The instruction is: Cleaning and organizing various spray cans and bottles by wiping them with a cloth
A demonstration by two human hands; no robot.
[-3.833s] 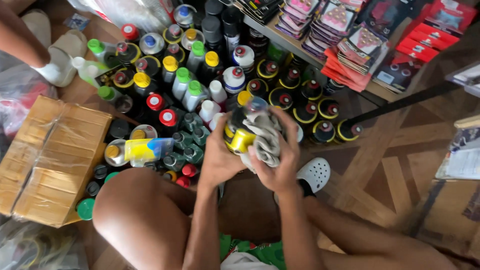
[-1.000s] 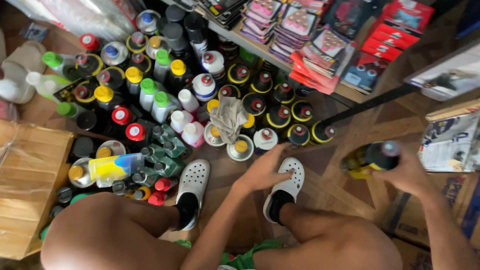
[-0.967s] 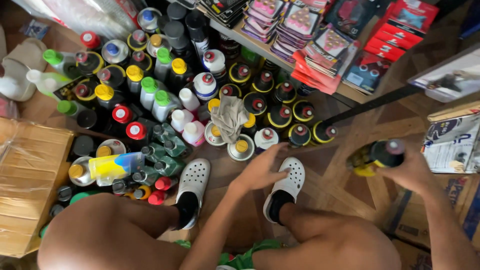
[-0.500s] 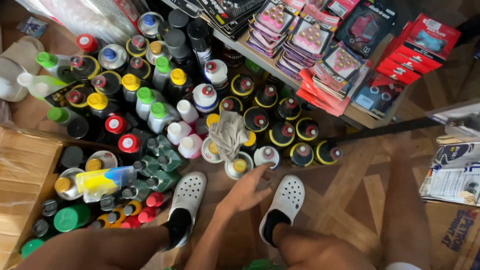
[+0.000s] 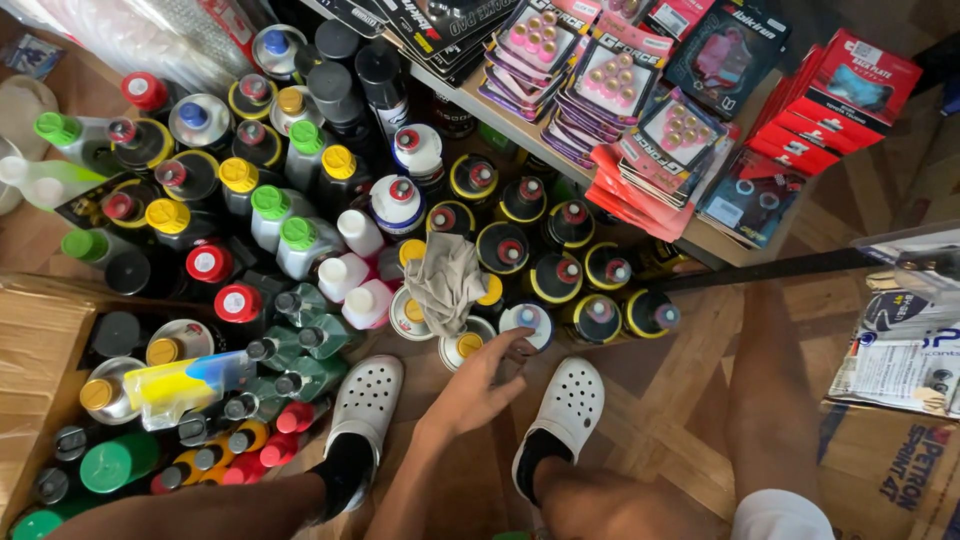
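Observation:
My left hand (image 5: 478, 388) is open with its fingers spread, just in front of my two white clogs (image 5: 568, 402). Its fingertips come close to a white-topped can (image 5: 527, 320) in the front row of spray cans and bottles. A crumpled grey cloth (image 5: 445, 280) lies on top of the cans just beyond that hand. My right forearm (image 5: 770, 400) stretches up toward the shelf edge, and the hand itself is hidden there. The can it held a moment ago does not show.
Many cans and bottles with coloured caps (image 5: 250, 260) crowd the floor at left. A cardboard box (image 5: 35, 390) sits far left. A shelf (image 5: 700, 240) carries packets in pink, red and black. A black rod (image 5: 780, 268) crosses at right, above papers and a box (image 5: 890, 450).
My right hand carried the dark can away to the right and up, out of sight. My left hand has reached forward from beside the clog toward the front cans.

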